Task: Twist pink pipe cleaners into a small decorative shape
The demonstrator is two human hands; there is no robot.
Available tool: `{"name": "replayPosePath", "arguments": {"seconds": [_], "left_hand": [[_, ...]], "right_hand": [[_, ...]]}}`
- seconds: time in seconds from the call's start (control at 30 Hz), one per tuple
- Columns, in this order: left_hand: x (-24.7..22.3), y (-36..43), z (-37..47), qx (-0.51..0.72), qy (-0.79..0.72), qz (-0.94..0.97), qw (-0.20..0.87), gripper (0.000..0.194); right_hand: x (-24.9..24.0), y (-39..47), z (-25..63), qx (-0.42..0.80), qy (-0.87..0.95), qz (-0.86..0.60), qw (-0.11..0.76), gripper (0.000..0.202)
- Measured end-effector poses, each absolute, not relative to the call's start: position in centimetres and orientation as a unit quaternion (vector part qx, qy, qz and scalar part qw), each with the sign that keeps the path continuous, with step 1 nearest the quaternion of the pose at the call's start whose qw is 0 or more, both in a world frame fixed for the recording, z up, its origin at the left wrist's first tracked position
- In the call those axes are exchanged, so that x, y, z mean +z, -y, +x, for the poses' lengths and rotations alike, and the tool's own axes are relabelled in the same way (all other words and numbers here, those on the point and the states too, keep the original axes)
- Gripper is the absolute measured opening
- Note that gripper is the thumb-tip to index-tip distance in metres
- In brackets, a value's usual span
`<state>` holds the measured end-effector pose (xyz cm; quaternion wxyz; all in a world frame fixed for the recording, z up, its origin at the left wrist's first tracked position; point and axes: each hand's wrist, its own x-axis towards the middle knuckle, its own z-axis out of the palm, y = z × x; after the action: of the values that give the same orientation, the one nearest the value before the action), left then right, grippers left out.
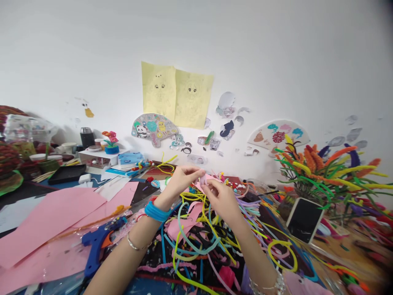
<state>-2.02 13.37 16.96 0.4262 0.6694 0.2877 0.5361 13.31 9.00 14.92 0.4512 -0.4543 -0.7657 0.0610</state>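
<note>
My left hand (185, 180) and my right hand (221, 196) meet above the middle of the cluttered table. Between their fingertips is a small pale lilac piece (203, 179), too small to name for certain. Both hands are closed in a pinch on it. Below them lies a loose heap of pipe cleaners (196, 252) in yellow, mint, blue and lilac. Scraps of pink paper (184, 223) are mixed into the heap. Beside my left forearm rests a blue hot glue gun (97, 246).
Pink paper sheets (58, 213) spread over the left side. A black tray (67, 174) and a dark flask (87, 138) stand farther back. At right, a phone (305, 220) leans before a bunch of pipe-cleaner flowers (319, 168). The wall (196, 32) rises close behind the table.
</note>
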Motion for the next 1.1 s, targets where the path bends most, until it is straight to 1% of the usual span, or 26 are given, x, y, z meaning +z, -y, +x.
{"name": "replayPosePath", "arguments": {"seconds": [0.13, 0.2, 0.33, 0.47, 0.57, 0.73, 0.9, 1.0, 1.1], "left_hand": [[17.0, -13.5, -2.0, 0.548, -0.287, 0.636, 0.46, 0.03], [17.0, -13.6, -2.0, 0.559, -0.282, 0.617, 0.475, 0.03], [17.1, -13.5, -2.0, 0.55, -0.262, 0.61, 0.506, 0.028], [17.2, -13.2, -2.3, 0.508, -0.267, 0.622, 0.533, 0.026], [17.2, -13.2, -2.5, 0.487, -0.267, 0.626, 0.547, 0.028], [16.9, -13.6, -2.4, 0.493, -0.261, 0.623, 0.549, 0.023], [16.7, -13.9, -2.1, 0.509, -0.259, 0.616, 0.542, 0.023], [16.5, -14.1, -2.0, 0.517, -0.25, 0.611, 0.544, 0.025], [16.6, -14.0, -2.0, 0.514, -0.252, 0.619, 0.538, 0.026]], "right_hand": [[14.9, -9.6, 13.8, 0.208, 0.713, -0.437, 0.507, 0.024], [15.0, -9.7, 13.9, 0.262, 0.688, -0.42, 0.531, 0.026], [15.1, -9.7, 14.1, 0.326, 0.663, -0.393, 0.548, 0.026], [15.2, -9.8, 14.1, 0.361, 0.644, -0.376, 0.56, 0.023], [15.3, -9.9, 14.2, 0.377, 0.631, -0.374, 0.565, 0.022], [15.5, -9.8, 14.4, 0.384, 0.625, -0.383, 0.562, 0.021], [15.4, -10.1, 14.5, 0.381, 0.616, -0.379, 0.576, 0.022], [15.3, -10.2, 14.7, 0.356, 0.633, -0.381, 0.573, 0.019], [15.3, -10.3, 15.0, 0.301, 0.655, -0.399, 0.567, 0.017]]}}
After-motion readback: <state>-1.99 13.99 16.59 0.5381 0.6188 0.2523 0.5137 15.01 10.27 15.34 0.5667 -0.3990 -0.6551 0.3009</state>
